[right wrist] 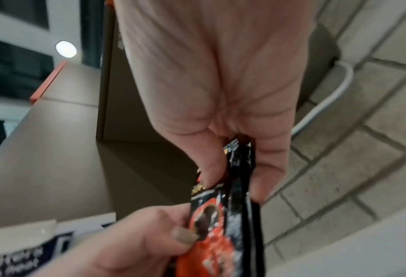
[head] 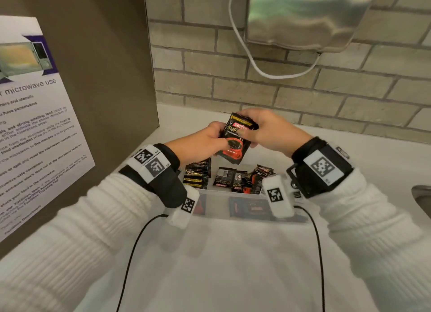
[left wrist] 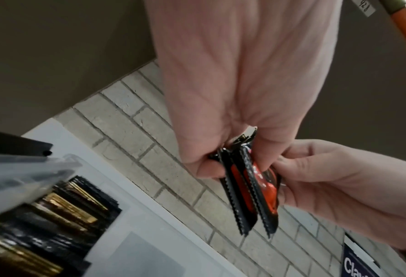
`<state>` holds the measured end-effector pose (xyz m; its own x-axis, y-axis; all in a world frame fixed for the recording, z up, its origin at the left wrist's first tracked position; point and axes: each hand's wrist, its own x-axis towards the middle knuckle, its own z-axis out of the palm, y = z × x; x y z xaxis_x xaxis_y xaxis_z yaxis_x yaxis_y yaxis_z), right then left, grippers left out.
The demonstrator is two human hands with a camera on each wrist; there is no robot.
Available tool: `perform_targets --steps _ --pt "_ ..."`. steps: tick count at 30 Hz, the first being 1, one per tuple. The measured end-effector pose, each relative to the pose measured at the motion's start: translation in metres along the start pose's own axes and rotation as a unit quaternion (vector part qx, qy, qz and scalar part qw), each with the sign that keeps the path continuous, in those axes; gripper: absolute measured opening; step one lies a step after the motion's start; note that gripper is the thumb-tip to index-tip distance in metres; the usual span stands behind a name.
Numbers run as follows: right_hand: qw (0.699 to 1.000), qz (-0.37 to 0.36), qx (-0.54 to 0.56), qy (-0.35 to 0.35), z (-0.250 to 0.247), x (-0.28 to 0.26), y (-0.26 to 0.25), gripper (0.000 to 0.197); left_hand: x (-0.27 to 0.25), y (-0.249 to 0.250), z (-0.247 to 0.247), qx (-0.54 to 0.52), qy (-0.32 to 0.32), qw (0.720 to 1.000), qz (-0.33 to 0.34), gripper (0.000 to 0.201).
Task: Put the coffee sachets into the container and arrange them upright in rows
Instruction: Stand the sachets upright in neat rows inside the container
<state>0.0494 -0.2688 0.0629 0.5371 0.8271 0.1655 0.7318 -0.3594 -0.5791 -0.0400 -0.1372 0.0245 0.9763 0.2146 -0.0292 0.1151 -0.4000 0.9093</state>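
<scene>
Head view: a person's left hand point(head: 205, 141) and right hand point(head: 263, 130) grip a small stack of coffee sachets point(head: 235, 139) from opposite sides, fingers curled tight round the packets, above a clear plastic container point(head: 233, 212) on a white counter point(head: 233, 265). Inside, one row point(head: 197, 175) stands upright at left while other sachets point(head: 242, 179) lie jumbled at right. The left wrist view shows at least two packets edge-on in the hands. The slick foil could slide apart as the stack goes in, toppling packets onto the loose pile.
</scene>
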Motion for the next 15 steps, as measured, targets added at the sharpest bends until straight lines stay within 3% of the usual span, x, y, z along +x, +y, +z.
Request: perform_targets --steps 4,6,8,10,11,13,15 --pt "0.998 0.032 -0.045 -0.035 -0.020 0.010 0.007 0.027 0.017 0.009 0.010 -0.005 -0.008 1.000 -0.009 0.059" --pt "0.997 0.054 -0.045 -0.027 -0.025 0.012 0.017 0.022 0.028 0.012 0.016 -0.070 -0.021 0.997 -0.027 0.061" --pt "0.996 0.083 -0.027 -0.007 -0.027 0.012 0.031 0.019 0.041 0.008 0.020 -0.170 -0.010 0.983 -0.073 0.047" --pt "0.993 0.119 -0.005 0.012 -0.031 0.011 0.047 0.017 0.051 0.003 0.030 -0.229 0.050 0.958 -0.169 0.028" --pt "0.991 0.136 0.005 0.018 -0.032 0.011 0.055 0.016 0.056 0.000 0.035 -0.209 0.069 0.950 -0.220 0.024" --pt "0.988 0.155 0.022 0.020 -0.035 0.012 0.072 0.016 0.064 -0.006 0.047 -0.126 0.014 0.945 -0.300 0.017" --pt "0.985 0.170 0.036 0.015 -0.038 0.016 0.086 0.021 0.071 -0.007 0.061 -0.008 -0.009 0.941 -0.339 0.008"
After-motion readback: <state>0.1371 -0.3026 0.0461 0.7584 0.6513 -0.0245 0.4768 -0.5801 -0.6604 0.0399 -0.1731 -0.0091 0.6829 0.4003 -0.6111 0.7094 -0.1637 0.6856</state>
